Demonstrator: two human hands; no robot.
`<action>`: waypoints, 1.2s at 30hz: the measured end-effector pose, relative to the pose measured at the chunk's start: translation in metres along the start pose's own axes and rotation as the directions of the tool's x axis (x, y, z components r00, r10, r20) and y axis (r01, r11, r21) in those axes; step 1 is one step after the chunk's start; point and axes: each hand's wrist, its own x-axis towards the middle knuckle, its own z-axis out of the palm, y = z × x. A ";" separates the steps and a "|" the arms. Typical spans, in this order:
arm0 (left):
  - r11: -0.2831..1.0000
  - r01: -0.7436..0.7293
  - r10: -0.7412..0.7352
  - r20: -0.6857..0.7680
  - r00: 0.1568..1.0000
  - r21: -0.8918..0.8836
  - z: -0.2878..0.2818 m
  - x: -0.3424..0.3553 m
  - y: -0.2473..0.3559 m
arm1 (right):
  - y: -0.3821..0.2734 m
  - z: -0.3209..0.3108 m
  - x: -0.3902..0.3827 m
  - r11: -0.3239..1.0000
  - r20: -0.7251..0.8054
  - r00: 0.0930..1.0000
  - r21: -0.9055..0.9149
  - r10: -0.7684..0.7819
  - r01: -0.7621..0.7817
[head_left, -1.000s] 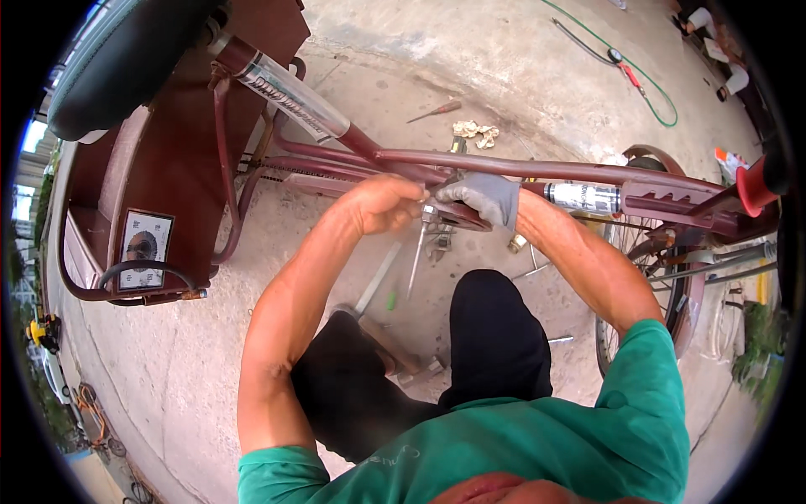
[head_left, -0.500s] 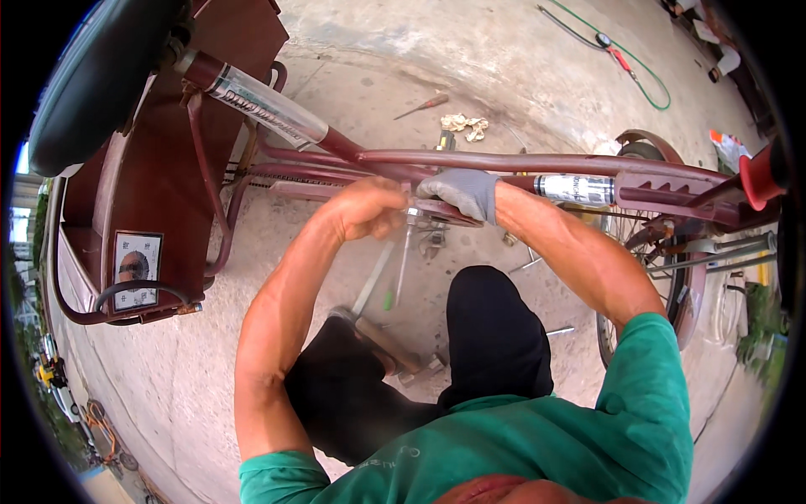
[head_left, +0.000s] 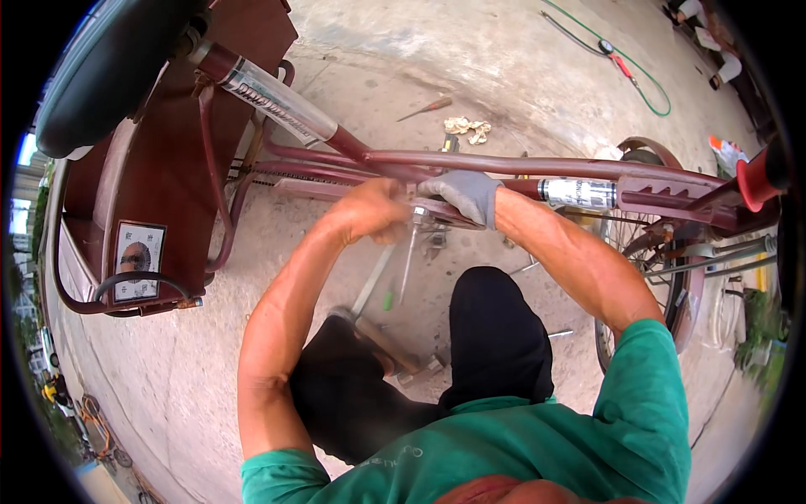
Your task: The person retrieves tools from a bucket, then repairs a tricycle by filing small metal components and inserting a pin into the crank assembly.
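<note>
My right hand (head_left: 463, 193), in a grey glove, is closed over the front end of a maroon chain guard (head_left: 453, 215) on a maroon cargo tricycle. Its fingers curl over the guard's edge, with the thumb side toward the frame tube (head_left: 520, 160). Just left of it, my bare left hand (head_left: 371, 212) is bent beside the crank hub; motion smears its fingers, and whatever they touch is hidden. Between and below the hands a slim metal bar (head_left: 409, 260) slants down from a bright round fitting (head_left: 418, 215).
A hammer-like tool (head_left: 386, 343) lies near my knees, by a small green piece (head_left: 388, 300). Beyond the frame are a screwdriver (head_left: 430, 107), crumpled paper (head_left: 467, 129) and an air hose with gauge (head_left: 617, 63). The black saddle (head_left: 109, 76) and maroon cargo box (head_left: 180, 168) stand left.
My left hand has shifted slightly and its fingers are more blurred. My right hand keeps its place on the chain guard. The view has moved a little.
</note>
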 end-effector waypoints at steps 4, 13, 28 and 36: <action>0.999 -0.038 0.038 -0.030 0.999 0.018 0.001 -0.004 -0.005 | -0.006 0.004 0.004 0.982 0.019 0.997 0.171 0.073 -0.075; 0.994 -0.106 0.106 -0.004 0.994 -0.014 0.003 -0.004 -0.017 | 0.000 -0.002 -0.002 0.904 0.060 0.996 0.417 0.072 -0.091; 0.824 -0.153 0.315 -0.217 0.924 0.546 0.020 -0.002 -0.030 | 0.001 -0.010 0.005 0.921 0.082 0.996 0.382 0.045 -0.073; 0.827 -0.175 0.325 -0.201 0.924 0.534 0.017 -0.003 -0.029 | 0.001 -0.011 0.006 0.903 0.099 0.995 0.424 0.023 -0.063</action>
